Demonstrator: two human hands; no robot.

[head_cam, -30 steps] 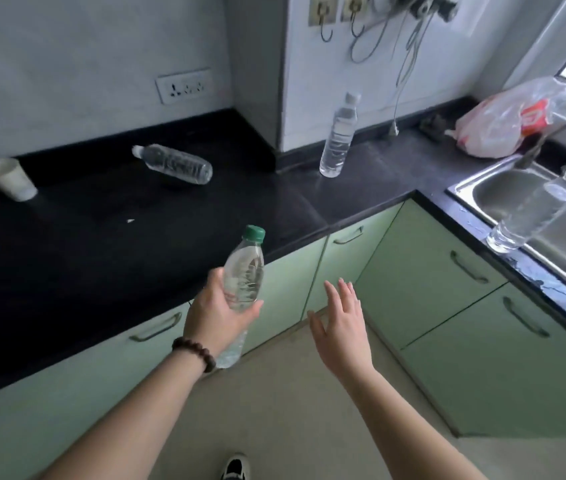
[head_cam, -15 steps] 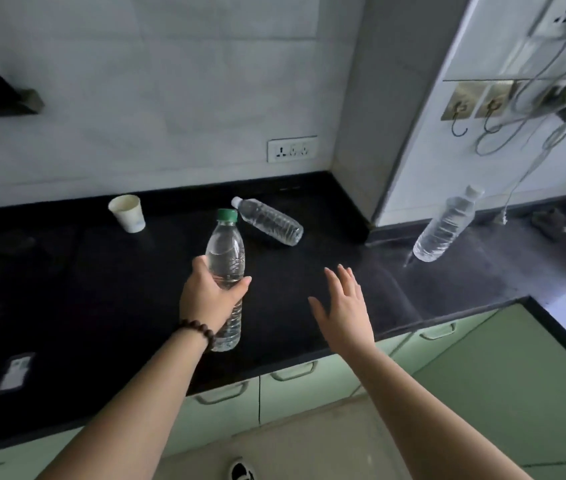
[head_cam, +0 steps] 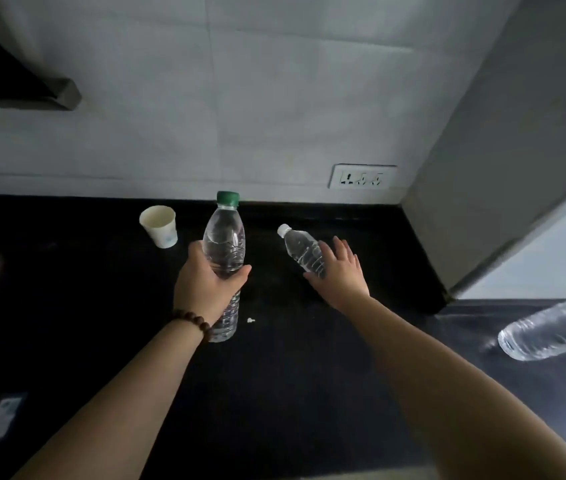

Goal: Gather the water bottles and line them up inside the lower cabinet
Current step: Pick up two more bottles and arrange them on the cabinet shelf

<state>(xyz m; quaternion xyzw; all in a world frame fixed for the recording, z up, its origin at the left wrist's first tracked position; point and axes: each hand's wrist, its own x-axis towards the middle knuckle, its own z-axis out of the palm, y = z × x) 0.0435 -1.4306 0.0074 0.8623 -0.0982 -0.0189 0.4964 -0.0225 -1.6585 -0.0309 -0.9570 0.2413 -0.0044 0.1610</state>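
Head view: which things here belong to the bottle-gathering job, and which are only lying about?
Belong to the job:
- green-capped bottle, held upright by the left hand
- white-capped bottle, lying on the counter under the right hand
- bottle at the right edge

Only lying about:
- paper cup
- wall socket

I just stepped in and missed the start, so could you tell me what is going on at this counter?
A person is collecting water bottles from a black countertop. Their left hand grips an upright green-capped bottle, while the right hand, fingers straight, reaches onto a white-capped bottle lying on its side. A paper cup stands nearby, and another bottle shows at the right edge. No cabinet is in view.
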